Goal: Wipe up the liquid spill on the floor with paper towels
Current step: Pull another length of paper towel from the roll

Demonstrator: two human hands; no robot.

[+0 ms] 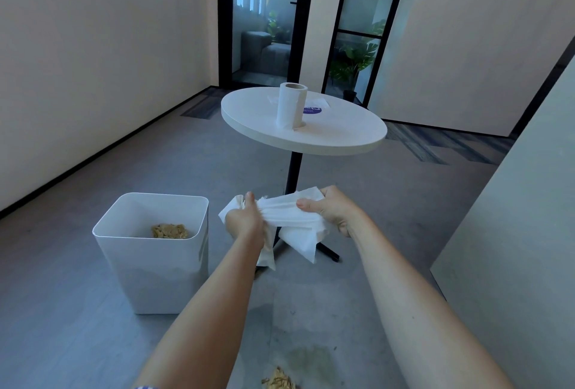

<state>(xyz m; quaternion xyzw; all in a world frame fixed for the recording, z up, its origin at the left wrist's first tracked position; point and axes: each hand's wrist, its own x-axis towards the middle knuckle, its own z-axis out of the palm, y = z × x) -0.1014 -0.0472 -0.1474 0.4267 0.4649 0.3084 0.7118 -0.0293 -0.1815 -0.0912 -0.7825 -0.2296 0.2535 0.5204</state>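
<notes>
**Towel Sheets Held in Both Hands Above the Spill**

1. Nearest zone, bottom edge of the view: a brown, soaked wad lies on the grey floor. The liquid spill shows as a dull greenish-brown stain around and just beyond the wad, between the two forearms.

2. Hands, mid view: both arms are extended forward. The left hand grips one end of a bunch of white paper towels; its fingers are curled round the paper. The right hand grips the other end, its fingers curled and pinching the sheets. The towels are stretched between the hands, with loose corners hanging below. They are held in the air, clear of the floor and of the spill.

3. Left of the hands: a white waste bin stands upright on the floor. A brown wad lies inside it.

4. Beyond the hands: a round white bench stands on a black post with splayed feet. A paper towel roll stands upright on the bench top. A loose white sheet and a purple sticker lie just behind the roll.

5. Far zone: black-framed glass panels show green plants behind them.
</notes>
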